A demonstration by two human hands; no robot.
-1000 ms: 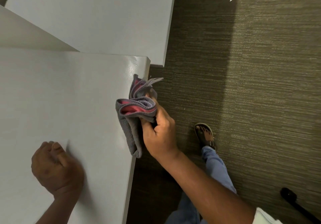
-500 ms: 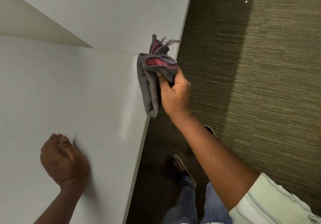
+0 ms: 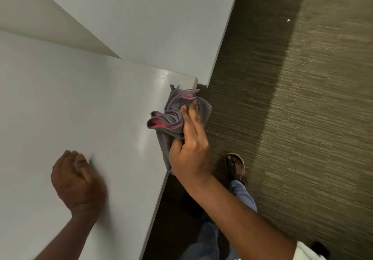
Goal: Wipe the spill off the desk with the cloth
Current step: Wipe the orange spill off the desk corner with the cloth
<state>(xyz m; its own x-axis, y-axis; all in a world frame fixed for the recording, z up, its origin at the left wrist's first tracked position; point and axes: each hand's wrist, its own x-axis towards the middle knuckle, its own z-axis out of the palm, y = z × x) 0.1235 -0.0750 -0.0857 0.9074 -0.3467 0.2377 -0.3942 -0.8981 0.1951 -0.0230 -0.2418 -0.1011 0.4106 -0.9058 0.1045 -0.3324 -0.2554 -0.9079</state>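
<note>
A bunched grey cloth with a pink inner side (image 3: 171, 118) hangs over the right edge of the white desk (image 3: 80, 108), near its far right corner. My right hand (image 3: 189, 148) grips the cloth from the floor side, fingers curled over it and pressing it against the desk edge. My left hand (image 3: 77, 181) rests on the desk top nearer to me, fingers loosely curled, holding nothing. No spill shows on the desk surface, only a faint sheen beside the cloth.
A second white desk (image 3: 151, 17) adjoins at the back, with a pale divider panel (image 3: 40, 21) at the left. Dark green carpet (image 3: 292, 118) lies to the right. My sandalled foot (image 3: 236, 167) and jeans leg stand beside the desk edge.
My right hand has drawn the cloth back along the desk's right edge from the far corner toward me. My left hand stays resting in the same spot on the desk.
</note>
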